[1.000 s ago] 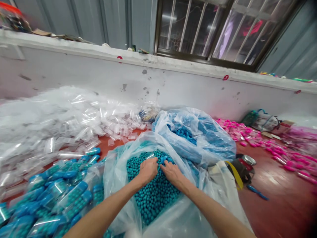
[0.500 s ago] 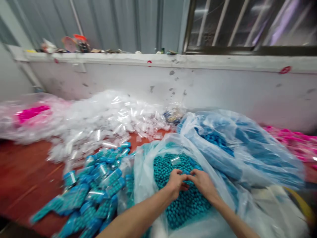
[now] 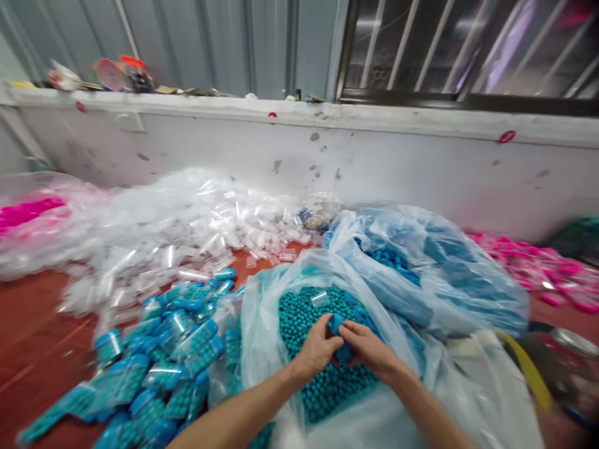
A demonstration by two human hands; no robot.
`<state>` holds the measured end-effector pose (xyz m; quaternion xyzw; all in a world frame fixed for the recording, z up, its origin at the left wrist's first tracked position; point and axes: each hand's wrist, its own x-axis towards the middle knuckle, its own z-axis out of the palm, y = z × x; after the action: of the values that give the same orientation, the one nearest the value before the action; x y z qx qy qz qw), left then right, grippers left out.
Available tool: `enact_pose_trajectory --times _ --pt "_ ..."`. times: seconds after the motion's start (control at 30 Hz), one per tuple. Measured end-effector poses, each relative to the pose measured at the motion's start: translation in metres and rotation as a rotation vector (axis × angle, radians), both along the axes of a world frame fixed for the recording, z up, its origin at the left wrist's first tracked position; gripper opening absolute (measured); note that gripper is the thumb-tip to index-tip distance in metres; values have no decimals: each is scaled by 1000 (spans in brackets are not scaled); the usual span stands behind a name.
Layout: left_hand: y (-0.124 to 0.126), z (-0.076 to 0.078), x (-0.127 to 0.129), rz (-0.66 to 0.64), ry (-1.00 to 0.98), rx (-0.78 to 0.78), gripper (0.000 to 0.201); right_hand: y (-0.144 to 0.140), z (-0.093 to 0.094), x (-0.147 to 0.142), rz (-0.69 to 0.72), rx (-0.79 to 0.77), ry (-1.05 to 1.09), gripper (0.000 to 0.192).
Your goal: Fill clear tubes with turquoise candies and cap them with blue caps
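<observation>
Both hands were at lower center, over an opened plastic bag [image 3: 256, 324] of teal beads [image 3: 299, 315]. Left hand [image 3: 320, 347]: fingers curled in, thumb and index close around one side of a small blue piece [image 3: 336, 323]. Right hand [image 3: 369, 350]: fingertips on the other side of the same piece, narrow grip. Fingers hid most of it; exact shape couldn't be told. More blue showed just below, between the hands; couldn't tell if same part.

A clear tube [image 3: 321, 299] lay on the beads, just above the hands in frame. Bead-filled tubes [image 3: 180, 349] with blue ends were heaped at lower left, on a red surface [image 3: 37, 368]. Clear empty tubes [image 3: 187, 212] piled up from center left toward the wall [image 3: 402, 162]. Right of center: second bag [image 3: 468, 274], blue parts [image 3: 390, 259] visible in its mouth. Pink pieces [image 3: 528, 262] sat at the right edge.
</observation>
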<state>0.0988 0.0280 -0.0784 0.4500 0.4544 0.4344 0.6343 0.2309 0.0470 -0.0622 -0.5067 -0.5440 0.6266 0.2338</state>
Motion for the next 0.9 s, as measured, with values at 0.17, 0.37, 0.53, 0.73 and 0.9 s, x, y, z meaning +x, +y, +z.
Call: enact_pose_trajectory --times 0.17,0.37,0.53,0.73,0.9 --pt "-1 8 -10 -100 21 -20 45 -9 -8 -12 -90 164 -56 27" --pt "9 4 -8 -220 360 -22 42 -11 -11 11 -36 586 -784 18" --pt "14 7 15 -310 662 238 32 -14 -7 29 -53 668 -1064 20" --pt "58 10 -4 -2 1402 289 32 -19 -3 26 9 573 -1017 22" --pt "97 3 -21 -159 1489 346 29 -23 -11 22 56 533 -921 21"
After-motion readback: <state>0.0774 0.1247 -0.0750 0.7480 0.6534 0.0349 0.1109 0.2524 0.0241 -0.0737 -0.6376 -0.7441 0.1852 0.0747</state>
